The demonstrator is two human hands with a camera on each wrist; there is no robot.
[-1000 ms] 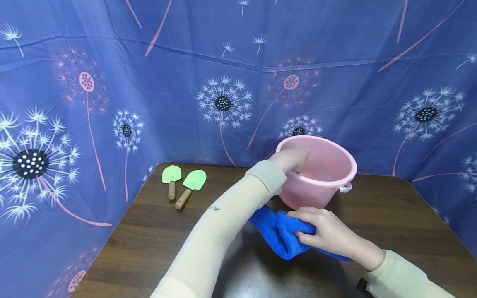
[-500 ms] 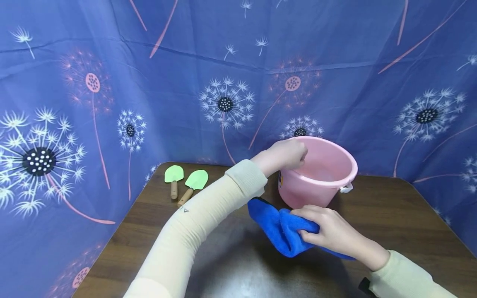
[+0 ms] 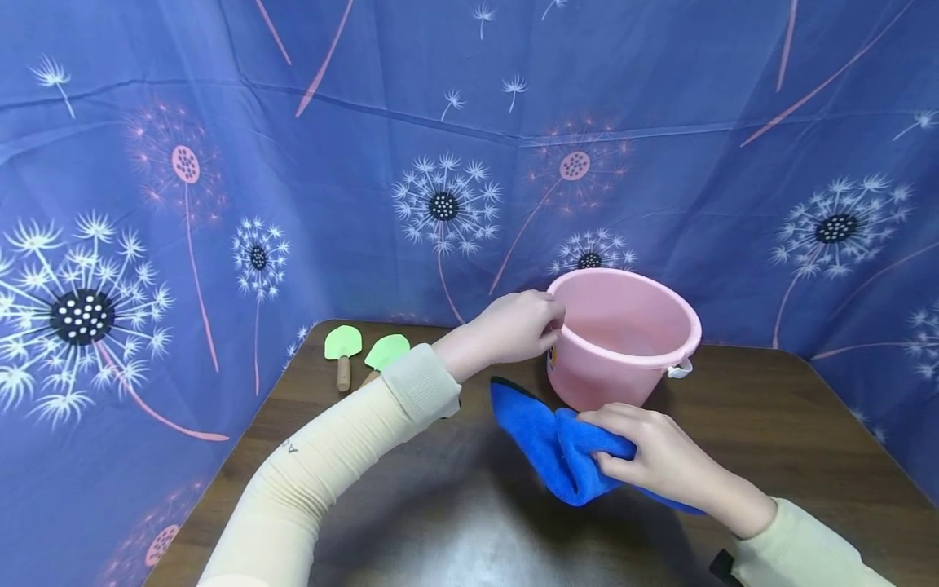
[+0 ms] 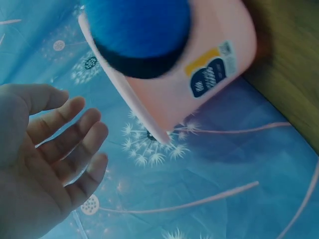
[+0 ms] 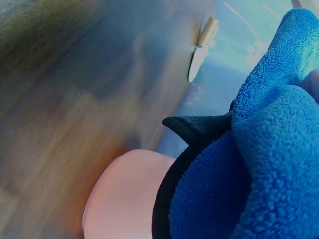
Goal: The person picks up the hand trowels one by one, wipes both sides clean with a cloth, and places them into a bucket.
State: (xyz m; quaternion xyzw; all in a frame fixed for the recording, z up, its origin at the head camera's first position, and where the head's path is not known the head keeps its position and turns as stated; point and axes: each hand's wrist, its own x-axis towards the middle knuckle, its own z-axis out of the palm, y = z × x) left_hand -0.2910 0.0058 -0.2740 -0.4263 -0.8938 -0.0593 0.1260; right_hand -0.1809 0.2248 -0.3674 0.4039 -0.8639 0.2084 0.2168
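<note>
The pink bucket (image 3: 623, 338) stands upright toward the counter's (image 3: 770, 424) far edge, right of its middle. The blue cloth (image 3: 557, 444) lies bunched on the counter just in front of it, gripped by the right hand (image 3: 656, 456). The left hand (image 3: 513, 326) hovers at the bucket's left rim, fingers relaxed and holding nothing. Two small green trowels (image 3: 359, 355) lie near the far left corner.
</note>
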